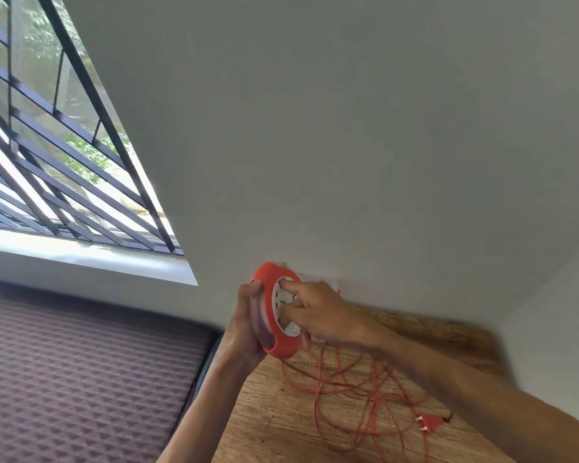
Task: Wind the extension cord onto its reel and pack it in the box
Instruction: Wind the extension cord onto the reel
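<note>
The round orange plastic cord reel with a white socket face (pixel 279 309) is held clear of the wooden tabletop (pixel 274 426), just below the centre of the frame, standing on edge with its white face turned toward the lower right. The left hand (pixel 248 324) grips the reel's outer rim from the left, fingers curled round the edge. The right hand (pixel 318 312) lies on the white face, its fingers bent and pressing there; whether they pinch a winding knob cannot be told. The thin orange extension cord (pixel 358 389) hangs from the reel's lower edge and lies in loose, overlapping loops on the tabletop, below and right of both hands. Its orange two-pin plug (pixel 430 424) rests at the far lower right, pins pointing left. The right hand is nearer the slack. No box is visible.
</note>
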A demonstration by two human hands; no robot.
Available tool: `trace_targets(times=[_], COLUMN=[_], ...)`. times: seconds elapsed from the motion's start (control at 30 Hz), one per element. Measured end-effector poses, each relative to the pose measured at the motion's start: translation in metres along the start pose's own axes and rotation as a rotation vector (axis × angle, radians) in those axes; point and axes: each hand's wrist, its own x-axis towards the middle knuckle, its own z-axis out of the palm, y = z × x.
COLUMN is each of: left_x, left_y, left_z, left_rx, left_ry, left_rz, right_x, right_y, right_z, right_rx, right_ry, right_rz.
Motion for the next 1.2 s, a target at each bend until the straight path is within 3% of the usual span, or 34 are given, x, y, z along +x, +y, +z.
trace_targets(times=[0.17,0.23,0.33,0.5,0.73,0.9,1.0,1.1,1.2], left_x=[0.0,-0.003,-0.009,-0.012,-0.013,-0.009,-0.005,-0.002,-0.001], left_y=[0.011,0.015,0.019,0.016,0.011,0.007,0.003,-0.001,0.003], left_z=[0.004,0.008,0.014,0.016,0.01,0.008,0.007,0.004,0.01], left_rx=[-0.07,-0.135,-0.106,-0.126,-0.107,-0.122,-0.105,-0.057,-0.008], left_ry=[-0.14,-0.196,-0.238,-0.212,-0.174,-0.086,-0.084,-0.168,-0.187], left_rz=[-0.002,0.005,0.012,0.023,0.014,0.03,0.043,0.037,0.01], right_x=[0.003,0.006,0.008,0.006,0.004,0.0,0.002,0.009,0.013], right_y=[0.001,0.009,0.018,0.019,0.019,0.015,0.01,0.009,0.018], right_z=[-0.012,-0.024,-0.033,-0.03,-0.03,-0.01,-0.002,-0.003,0.001], right_rx=[-0.683,-0.888,-1.005,-0.897,-0.874,-0.75,-0.671,-0.57,-0.201], right_ry=[0.273,0.22,0.114,0.228,0.147,0.261,0.386,0.461,0.44], right_rz=[-0.366,-0.478,-0.529,-0.596,-0.51,-0.53,-0.351,-0.026,0.171])
